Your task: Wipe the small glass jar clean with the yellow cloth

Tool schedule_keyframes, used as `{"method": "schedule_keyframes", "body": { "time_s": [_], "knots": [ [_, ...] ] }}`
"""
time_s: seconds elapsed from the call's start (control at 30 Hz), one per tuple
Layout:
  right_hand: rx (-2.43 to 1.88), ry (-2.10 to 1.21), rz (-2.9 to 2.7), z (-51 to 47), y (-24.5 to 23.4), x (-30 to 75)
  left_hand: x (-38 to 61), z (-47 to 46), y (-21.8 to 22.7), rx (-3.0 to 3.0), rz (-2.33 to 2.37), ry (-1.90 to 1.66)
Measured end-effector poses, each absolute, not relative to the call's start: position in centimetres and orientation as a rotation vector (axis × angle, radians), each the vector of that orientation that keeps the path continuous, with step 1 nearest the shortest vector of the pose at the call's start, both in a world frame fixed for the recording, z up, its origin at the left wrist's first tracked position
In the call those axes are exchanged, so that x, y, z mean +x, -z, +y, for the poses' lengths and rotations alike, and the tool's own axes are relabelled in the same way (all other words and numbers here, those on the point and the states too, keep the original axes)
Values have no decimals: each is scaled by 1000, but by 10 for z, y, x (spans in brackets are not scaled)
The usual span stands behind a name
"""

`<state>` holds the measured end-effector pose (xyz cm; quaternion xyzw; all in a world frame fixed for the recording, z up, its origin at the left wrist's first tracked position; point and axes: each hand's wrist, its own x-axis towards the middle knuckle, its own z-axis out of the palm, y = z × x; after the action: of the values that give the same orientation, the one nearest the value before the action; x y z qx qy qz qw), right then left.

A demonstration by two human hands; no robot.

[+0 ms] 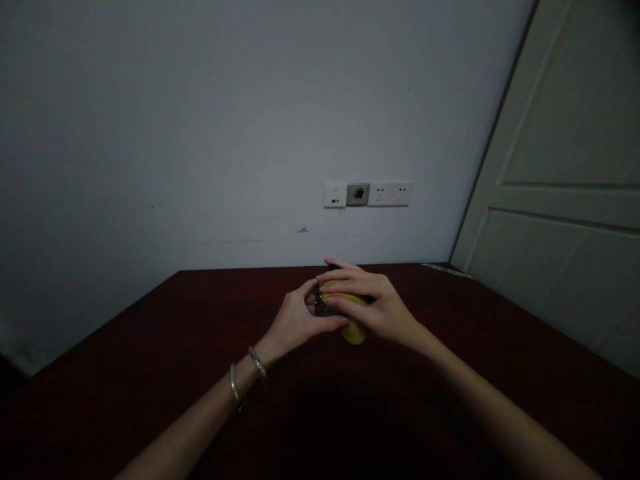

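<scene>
My left hand (pixel 303 317), with two bracelets at its wrist, is closed around a small dark, shiny object (pixel 319 303). Its thumb lies along the lower side, and most of the object is hidden by fingers, so its kind does not show. A yellow cloth (pixel 355 332) covers the object's near right side and hangs down below it. Over that cloth my right hand (pixel 367 297) is closed, its fingers laid across the top and pressing it to the dark object. Both hands meet above the middle of the dark red table (pixel 225 300).
Behind the table rises a pale wall (pixel 225 133) with a row of sockets (pixel 390 194) and some dark scuffs. A thin light strip (pixel 447 271) lies near the far right table corner. On the right stands a panelled door (pixel 565 173). The light is dim.
</scene>
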<state>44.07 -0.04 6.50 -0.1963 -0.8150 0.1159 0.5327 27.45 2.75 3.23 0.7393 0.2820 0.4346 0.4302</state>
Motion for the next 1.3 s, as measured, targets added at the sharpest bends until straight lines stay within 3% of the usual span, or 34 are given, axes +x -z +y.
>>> {"method": "schedule_keyframes", "body": {
  "time_s": [0.17, 0.4, 0.6, 0.83, 1.3],
  "knots": [
    [-631, -365, -1711, 5, -58, 442, 273, 24, -34, 1859, 703, -1043],
    [-429, -247, -2018, -7, -69, 439, 275, 31, -30, 1840, 682, -1101],
    [-591, -274, -1830, -2, -63, 437, 272, 24, -31, 2067, 846, -1082],
    [-631, -421, -1700, 8, -58, 444, 277, 26, -34, 1713, 670, -1039],
    [-533, -261, -1625, 5, -52, 433, 276, 30, -36, 1622, 584, -1108]
  ]
}}
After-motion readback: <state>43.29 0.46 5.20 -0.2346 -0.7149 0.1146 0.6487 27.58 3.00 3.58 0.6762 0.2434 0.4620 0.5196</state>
